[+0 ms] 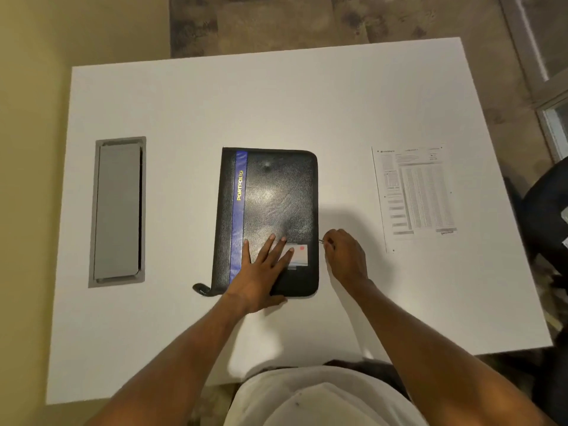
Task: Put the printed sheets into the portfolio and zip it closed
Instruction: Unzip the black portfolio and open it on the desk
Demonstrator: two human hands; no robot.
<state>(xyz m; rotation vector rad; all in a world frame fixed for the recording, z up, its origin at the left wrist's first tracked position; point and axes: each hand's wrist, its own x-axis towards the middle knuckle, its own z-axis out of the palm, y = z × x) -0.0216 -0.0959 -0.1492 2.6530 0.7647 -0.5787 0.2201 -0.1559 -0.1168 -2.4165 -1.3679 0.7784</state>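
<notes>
A black portfolio with a blue stripe and yellow lettering lies closed in the middle of the white table. My left hand rests flat on its near end, fingers spread, partly covering a small white label. My right hand is at the portfolio's right edge, fingers pinched on the small metal zipper pull. The printed sheets lie flat on the table to the right, apart from the portfolio.
A grey rectangular cable hatch is set into the table at the left. A black strap sticks out from the portfolio's near left corner. A dark chair stands off the table's right edge.
</notes>
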